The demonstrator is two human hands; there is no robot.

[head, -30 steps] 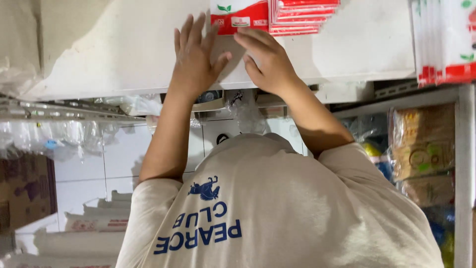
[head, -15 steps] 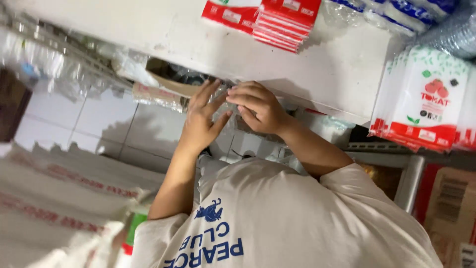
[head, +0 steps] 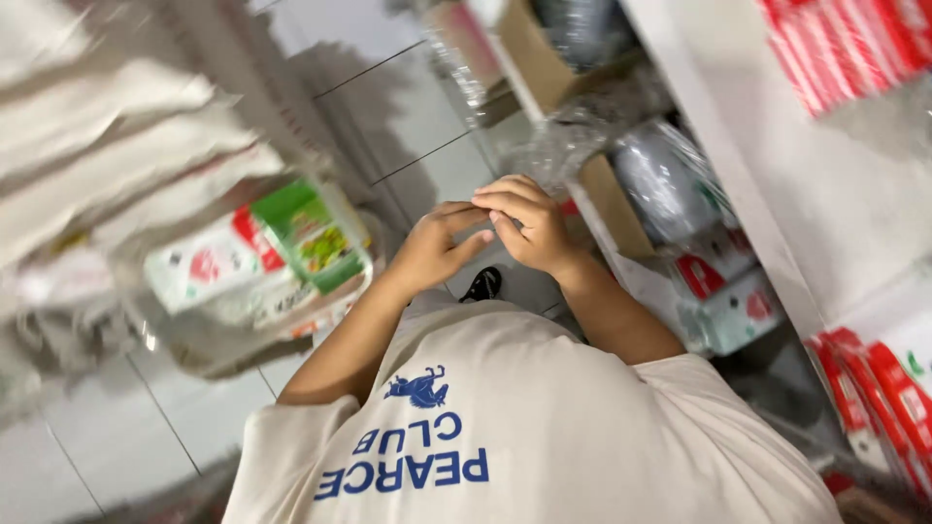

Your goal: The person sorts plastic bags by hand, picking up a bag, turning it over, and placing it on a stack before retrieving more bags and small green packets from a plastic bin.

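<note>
My left hand [head: 432,250] and my right hand [head: 529,225] meet in front of my chest, above my cream T-shirt [head: 544,427] with blue print. The left hand's fingers are stretched out. The right hand's bent fingertips rest on them. Nothing shows between the two hands, and something small pinched there would be hidden. Both forearms are bare. Beyond the hands stands a white shelf unit [head: 738,184].
The shelf carries red-and-white packets [head: 854,49], an open cardboard box [head: 544,68] and clear plastic bags [head: 660,184]. More red packets [head: 883,388] lie lower right. To the left, a clear bag of green and red packets [head: 282,252] sits beside blurred white sacks [head: 107,155]. A black shoe [head: 482,284] stands on white floor tiles [head: 126,427].
Both hands came down from the shelf edge to meet in front of my chest. The view swung down toward the floor and is blurred by the motion.
</note>
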